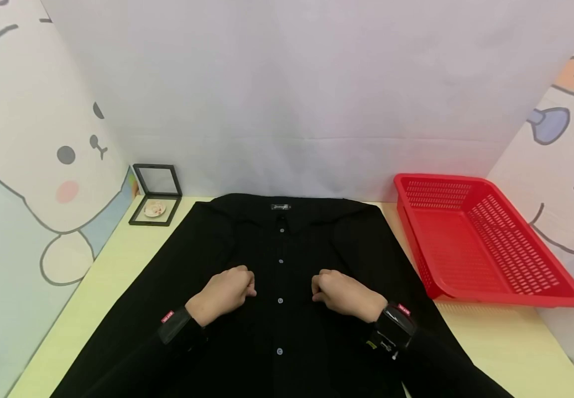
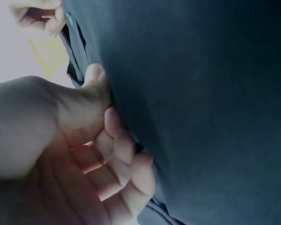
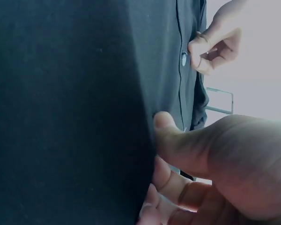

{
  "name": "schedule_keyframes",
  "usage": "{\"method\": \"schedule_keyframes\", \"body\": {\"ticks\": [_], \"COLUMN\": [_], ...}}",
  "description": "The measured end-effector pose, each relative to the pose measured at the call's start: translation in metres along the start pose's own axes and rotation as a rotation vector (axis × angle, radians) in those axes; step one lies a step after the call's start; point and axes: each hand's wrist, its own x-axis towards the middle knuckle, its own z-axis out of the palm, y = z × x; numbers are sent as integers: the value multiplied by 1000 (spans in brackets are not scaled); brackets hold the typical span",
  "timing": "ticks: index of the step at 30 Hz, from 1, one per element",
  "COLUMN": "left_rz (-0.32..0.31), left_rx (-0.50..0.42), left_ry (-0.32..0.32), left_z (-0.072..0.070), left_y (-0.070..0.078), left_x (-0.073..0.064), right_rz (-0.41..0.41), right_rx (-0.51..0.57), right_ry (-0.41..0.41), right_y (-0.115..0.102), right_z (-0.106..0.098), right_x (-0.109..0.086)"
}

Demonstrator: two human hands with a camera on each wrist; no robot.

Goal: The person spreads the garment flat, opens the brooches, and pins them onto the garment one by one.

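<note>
A black button-up shirt (image 1: 297, 331) is spread front side up, its collar label (image 1: 280, 207) at the far end and a row of pale buttons (image 1: 280, 300) down its middle. My left hand (image 1: 224, 292) is on the shirt left of the buttons; its fingers curl and its thumb pinches the cloth (image 2: 201, 117) in the left wrist view. To the right of the buttons, my right hand (image 1: 345, 294) pinches the shirt front in the same way, thumb (image 3: 165, 123) against the fabric. Part of each hand's fingertips is hidden by the cloth.
A red plastic basket (image 1: 466, 243) stands at the right on the pale yellow table (image 1: 503, 337). At the back left lies an opened black-framed case (image 1: 156, 194) with a small pale object (image 1: 155, 209) in it. White walls with cartoon prints enclose the table.
</note>
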Motion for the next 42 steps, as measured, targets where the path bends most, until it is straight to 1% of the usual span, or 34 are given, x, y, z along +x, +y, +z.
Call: {"method": "schedule_keyframes", "body": {"ticks": [2,4,7,10,12,17,21,23,26,29,31,33,35,37,38,40,42], "left_rz": [24,29,13,-4,-3,26,23,31,65,74,39,-25,-93,-137,-142,-125,-79], "left_rx": [30,47,48,30,27,39,20,8,-5,-33,-58,-85,-107,-123,-131,-137,-135], "left_ry": [20,39,78,103,116,99,121,130,78,-15,-82,-148,-215,-267,-285,-310,-308], "left_z": [-2,-5,-11,-14,-13,-3,-3,-4,-5,-8,-14,-20,-27,-32,-33,-35,-35], "left_y": [0,1,2,1,1,-2,-3,-3,-5,-8,-11,-13,-13,-12,-12,-10,-8], "left_x": [-2,-5,-10,-14,-14,-17,-18,-17,-21,-31,-42,-52,-63,-72,-75,-81,-84], "right_rz": [-14,-26,-50,-59,-55,-62,-42,-27,-31,-13,21,59,66,34,12,-35,-58], "right_rx": [-11,-18,-21,-19,-13,-28,-27,-38,-92,-87,-47,13,44,58,61,54,55], "right_ry": [10,28,57,69,75,73,94,107,114,59,-5,-80,-136,-170,-178,-190,-203], "right_y": [-2,-4,-5,-6,-6,-4,-4,-5,-7,-12,-14,-16,-17,-17,-17,-16,-13], "right_z": [-1,-2,-4,-5,-3,5,4,3,5,4,3,1,0,-1,-1,-2,-1], "right_x": [0,-1,-2,-2,-1,-2,-4,-5,-9,-19,-28,-38,-45,-50,-52,-52,-51]}}
